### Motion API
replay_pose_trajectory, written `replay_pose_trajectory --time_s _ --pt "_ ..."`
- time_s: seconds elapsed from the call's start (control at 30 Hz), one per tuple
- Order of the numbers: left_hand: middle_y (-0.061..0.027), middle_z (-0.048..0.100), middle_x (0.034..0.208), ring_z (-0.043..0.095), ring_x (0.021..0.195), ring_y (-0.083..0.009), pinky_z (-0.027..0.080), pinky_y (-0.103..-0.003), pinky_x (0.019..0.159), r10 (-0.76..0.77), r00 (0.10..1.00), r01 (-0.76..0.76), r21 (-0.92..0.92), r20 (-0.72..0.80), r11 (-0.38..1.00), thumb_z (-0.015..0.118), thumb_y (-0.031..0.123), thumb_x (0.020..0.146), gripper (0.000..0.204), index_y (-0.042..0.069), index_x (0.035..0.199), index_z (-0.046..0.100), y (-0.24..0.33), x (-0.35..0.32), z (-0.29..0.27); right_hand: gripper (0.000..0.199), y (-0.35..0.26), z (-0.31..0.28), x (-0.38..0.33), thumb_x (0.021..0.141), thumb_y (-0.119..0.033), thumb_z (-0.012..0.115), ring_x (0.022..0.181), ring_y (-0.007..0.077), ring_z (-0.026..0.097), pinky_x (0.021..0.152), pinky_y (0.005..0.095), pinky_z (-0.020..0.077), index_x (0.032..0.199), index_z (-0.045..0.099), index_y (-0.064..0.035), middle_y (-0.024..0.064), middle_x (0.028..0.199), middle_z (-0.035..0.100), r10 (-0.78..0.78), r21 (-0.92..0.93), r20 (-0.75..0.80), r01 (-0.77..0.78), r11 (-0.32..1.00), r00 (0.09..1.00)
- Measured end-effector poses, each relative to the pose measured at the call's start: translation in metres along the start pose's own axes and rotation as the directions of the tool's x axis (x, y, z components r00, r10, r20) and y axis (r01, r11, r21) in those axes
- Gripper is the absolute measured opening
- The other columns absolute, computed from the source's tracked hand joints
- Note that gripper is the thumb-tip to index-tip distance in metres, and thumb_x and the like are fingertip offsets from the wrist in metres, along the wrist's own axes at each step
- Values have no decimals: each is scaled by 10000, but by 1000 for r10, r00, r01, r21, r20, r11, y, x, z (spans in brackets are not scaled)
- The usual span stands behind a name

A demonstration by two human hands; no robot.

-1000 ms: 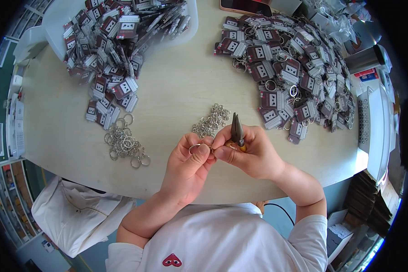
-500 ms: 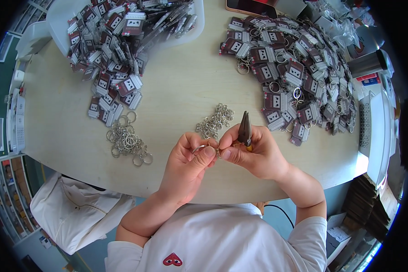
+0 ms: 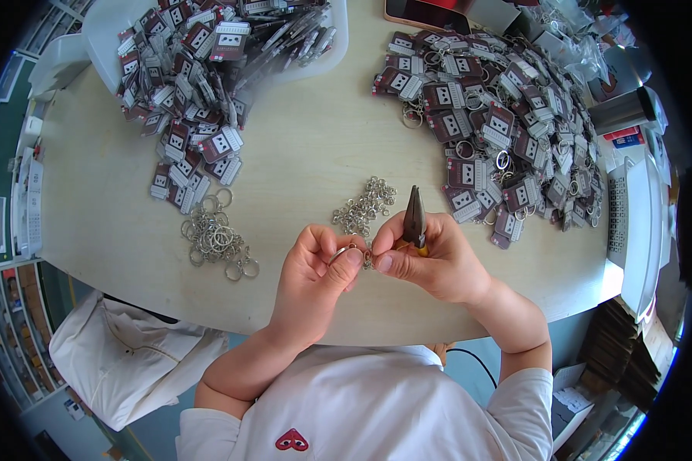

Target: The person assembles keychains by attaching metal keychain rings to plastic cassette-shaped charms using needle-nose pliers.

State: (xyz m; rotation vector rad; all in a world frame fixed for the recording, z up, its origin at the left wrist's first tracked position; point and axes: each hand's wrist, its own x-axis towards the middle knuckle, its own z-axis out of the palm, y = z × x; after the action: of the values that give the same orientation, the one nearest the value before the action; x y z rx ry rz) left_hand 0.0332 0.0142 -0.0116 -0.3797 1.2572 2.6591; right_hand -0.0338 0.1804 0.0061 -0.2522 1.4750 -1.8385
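Observation:
Close to the table's front edge, my left hand [image 3: 309, 284] pinches a silver key ring [image 3: 337, 255] between thumb and forefinger. A short piece of small metal links [image 3: 367, 260] runs from it to the fingertips of my right hand [image 3: 442, 265], which are closed on its other end. Pliers [image 3: 415, 219] with dark jaws and yellow handles also rest in my right hand, jaws pointing away from me. Just beyond my hands lies a small heap of little metal rings [image 3: 370, 201]. Left of my left hand is a loose heap of larger key rings [image 3: 214, 237].
Dark and grey tags [image 3: 178, 138] spill from a white plastic bin [image 3: 341, 50] at the far left. A wide pile of tags with rings attached [image 3: 500, 127] covers the right side. Behind it lie a phone [image 3: 407, 15] and clear bags; a metal cup [image 3: 619, 111] stands at the right edge.
My hands stay almost in place, with the left fingers and the key ring shifting slightly. The hold on the pliers is the same.

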Motion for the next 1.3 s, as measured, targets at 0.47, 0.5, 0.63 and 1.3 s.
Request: replay_pose_trajectory --time_s 0.47,0.5,0.63,1.3 --pt "-112 619 862 435 646 -37 403 -188 575 261 962 -265 494 78 828 595 8 835 228 62 826 373 2 -4 1 99 -3 2 0 811 3 643 734 63 516 626 212 417 860 558 3 13 800 567 24 -70 -8 -24 997 1000" --pt "-116 632 848 442 628 -38 408 -192 568 323 944 -305 539 63 785 606 14 828 229 59 814 382 0 -4 1 99 0 1 1 807 20 630 732 87 517 634 229 417 851 546 -7 25 797 561 -122 -194 -23 116 974 992" --pt "-135 655 858 473 618 -49 426 -209 567 425 904 -376 565 50 734 637 28 808 242 62 795 398 -5 -9 -4 176 12 0 6 721 87 598 704 178 532 659 284 445 822 531 -40 41 767 568 -569 -472 23 511 718 822" --pt "-98 596 921 557 843 -172 446 -295 764 403 877 153 948 -260 279 629 180 826 349 -23 1092 528 137 41 -194 253 -6 -17 6 654 173 541 678 206 497 631 291 397 800 504 -30 96 779 568 -791 -654 101 639 405 604"
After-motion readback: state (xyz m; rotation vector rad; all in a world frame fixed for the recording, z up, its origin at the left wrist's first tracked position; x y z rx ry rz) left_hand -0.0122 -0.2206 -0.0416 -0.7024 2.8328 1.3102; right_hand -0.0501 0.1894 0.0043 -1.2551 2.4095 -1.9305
